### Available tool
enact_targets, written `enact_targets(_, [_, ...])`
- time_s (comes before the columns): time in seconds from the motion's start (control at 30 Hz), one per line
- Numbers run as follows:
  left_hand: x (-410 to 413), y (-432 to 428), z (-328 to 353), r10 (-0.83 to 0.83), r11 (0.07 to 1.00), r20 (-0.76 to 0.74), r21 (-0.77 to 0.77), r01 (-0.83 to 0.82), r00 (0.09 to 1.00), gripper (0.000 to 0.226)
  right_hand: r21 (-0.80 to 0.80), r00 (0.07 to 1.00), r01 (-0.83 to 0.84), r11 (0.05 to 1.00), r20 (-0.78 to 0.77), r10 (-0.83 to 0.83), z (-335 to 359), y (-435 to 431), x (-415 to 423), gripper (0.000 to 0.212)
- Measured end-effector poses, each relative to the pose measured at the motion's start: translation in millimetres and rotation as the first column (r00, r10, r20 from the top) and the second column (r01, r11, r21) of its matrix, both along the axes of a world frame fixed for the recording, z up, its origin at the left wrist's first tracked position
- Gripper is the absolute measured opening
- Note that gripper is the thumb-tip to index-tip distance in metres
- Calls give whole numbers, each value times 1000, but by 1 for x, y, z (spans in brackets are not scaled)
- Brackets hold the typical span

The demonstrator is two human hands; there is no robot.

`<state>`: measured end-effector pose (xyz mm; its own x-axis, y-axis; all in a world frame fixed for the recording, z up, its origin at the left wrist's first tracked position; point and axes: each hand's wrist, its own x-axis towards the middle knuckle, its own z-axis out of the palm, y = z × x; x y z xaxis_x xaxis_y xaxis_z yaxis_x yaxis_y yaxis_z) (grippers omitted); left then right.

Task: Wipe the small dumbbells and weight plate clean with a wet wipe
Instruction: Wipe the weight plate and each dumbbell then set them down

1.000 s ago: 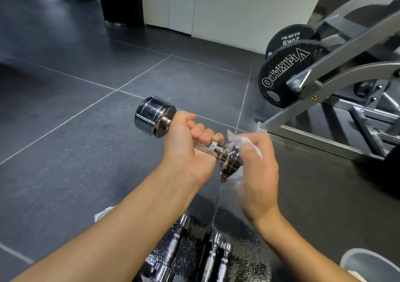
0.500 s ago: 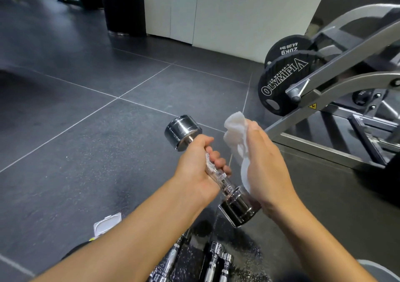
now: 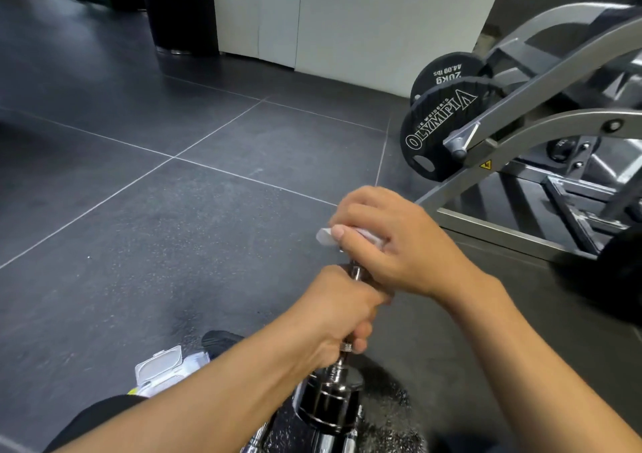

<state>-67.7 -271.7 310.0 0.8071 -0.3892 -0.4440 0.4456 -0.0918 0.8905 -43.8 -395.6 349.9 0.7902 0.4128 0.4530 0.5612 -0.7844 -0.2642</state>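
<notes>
My left hand (image 3: 338, 313) grips the handle of a small chrome dumbbell (image 3: 330, 400), which stands nearly upright with its lower head near me. My right hand (image 3: 396, 247) is wrapped over the dumbbell's upper head and holds a white wet wipe (image 3: 326, 237) against it; that head is hidden under the hand. More chrome dumbbells (image 3: 333, 444) lie on the floor below, mostly out of frame. Black Olympia weight plates (image 3: 441, 129) hang on a machine at the right.
An open wet-wipe pack (image 3: 163, 372) lies on the dark tiled floor at lower left, beside my knee. A grey steel machine frame (image 3: 503, 233) fills the right side. A black column (image 3: 180, 11) and white wall stand at the back.
The dumbbell has swung from slanted to nearly upright. My right hand has moved from the lower head up onto the upper head, with the wipe now bunched under its fingers.
</notes>
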Motion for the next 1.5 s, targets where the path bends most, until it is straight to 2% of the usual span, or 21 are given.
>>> enact_targets(0.07, [0, 0, -3, -78, 993, 91, 92, 69, 993, 18, -66, 1000, 3, 998, -27, -5, 5, -6, -2, 27])
enact_targets(0.13, [8, 2, -6, -131, 966, 228, 248, 73, 965, 23, -123, 976, 153, 981, -134, -169, 9, -4, -4, 34])
enact_targets(0.2, [16, 7, -6, -229, 887, 371, 461, 36, 900, 31, -126, 872, 340, 932, -328, -363, 15, -1, -5, 35])
enact_targets(0.23, [19, 10, -5, -285, 832, 419, 555, 5, 862, 34, -61, 795, 401, 914, -472, -381, 16, 0, -7, 34])
enact_targets(0.27, [21, 12, -2, -332, 776, 455, 630, -35, 826, 36, 40, 699, 453, 891, -636, -326, 17, 0, -7, 33])
enact_targets(0.33, [22, 16, 3, -415, 668, 512, 733, -130, 752, 35, 258, 463, 588, 767, -885, -56, 18, -2, -10, 37])
enact_targets(0.37, [22, 18, 5, -451, 628, 543, 757, -180, 708, 32, 296, 380, 628, 720, -924, 49, 16, -5, -11, 43])
enact_targets(0.43, [25, 21, 6, -503, 589, 578, 774, -234, 643, 31, 320, 288, 659, 681, -943, 165, 11, -10, -13, 55])
enact_targets(0.5, [28, 24, 6, -531, 578, 584, 780, -241, 614, 31, 405, 287, 694, 595, -914, 287, 6, -11, -14, 59])
enact_targets(0.6, [28, 26, 5, -553, 575, 576, 787, -224, 603, 23, 587, 512, 702, 402, -809, 288, 3, -4, -15, 49])
enact_targets(0.63, [28, 26, 5, -552, 579, 570, 787, -212, 609, 22, 632, 557, 708, 315, -774, 301, 2, -2, -16, 51])
enact_targets(0.7, [29, 26, 3, -527, 609, 555, 775, -169, 643, 21, 671, 598, 721, 173, -728, 335, 5, 0, -16, 50])
enact_targets(0.77, [29, 27, 2, -502, 652, 541, 750, -116, 674, 22, 679, 605, 720, 145, -716, 348, 6, -1, -17, 48])
enact_targets(0.87, [28, 26, 1, -499, 678, 531, 731, -73, 685, 27, 732, 643, 652, 197, -672, 369, 1, -4, -19, 49])
enact_targets(0.97, [28, 27, 0, -502, 687, 538, 724, -66, 677, 26, 783, 678, 585, 211, -615, 402, 0, -11, -21, 34])
enact_targets(1.07, [30, 29, 1, -489, 702, 544, 709, -62, 681, 25, 797, 703, 495, 346, -602, 379, -5, -24, -22, 32])
enact_targets(1.13, [32, 31, 1, -454, 728, 535, 683, -50, 712, 26, 729, 759, 418, 542, -608, 233, -7, -29, -26, 30])
enact_targets(1.2, [36, 32, 0, -407, 758, 521, 651, -40, 750, 29, 651, 842, 294, 700, -523, 133, -6, -28, -32, 27])
enact_targets(1.27, [39, 33, 0, -376, 775, 509, 630, -38, 774, 32, 623, 908, 169, 763, -400, 125, -3, -30, -35, 27])
enact_targets(1.33, [40, 35, 0, -368, 780, 507, 625, -39, 779, 31, 515, 960, 62, 855, -264, 89, -5, -38, -34, 27])
enact_targets(1.5, [43, 41, 1, -395, 760, 521, 648, -48, 757, 20, 257, 992, -34, 966, -112, 64, -3, -36, -38, 32])
